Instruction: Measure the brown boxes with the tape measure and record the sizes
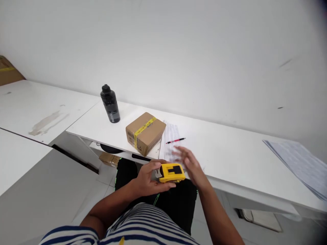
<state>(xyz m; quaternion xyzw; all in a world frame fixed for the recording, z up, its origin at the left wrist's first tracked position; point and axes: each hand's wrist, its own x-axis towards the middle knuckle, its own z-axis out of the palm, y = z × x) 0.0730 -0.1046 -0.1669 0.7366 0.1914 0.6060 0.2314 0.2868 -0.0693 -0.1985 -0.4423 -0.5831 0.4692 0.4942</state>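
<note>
My left hand [149,178] is wrapped around the left end of a yellow, boxy, hand-sized object [170,173] and holds it above my lap, just off the table's front edge. A black inset panel shows on its upper face, with a grey-and-black part at its left end; I cannot tell its exact kind. To its right, my right hand [190,165] is raised with the fingers apart, partly smeared by motion, and holds nothing I can see. Just beyond lie printed sheets [170,153] and a red-and-black pen [175,140].
A taped cardboard box [145,132] sits beside the sheets, and a dark water bottle [110,104] stands farther left. More papers [298,166] lie at the right end of the white table [224,156]. A wall runs along the back. Another carton [10,73] is at far left.
</note>
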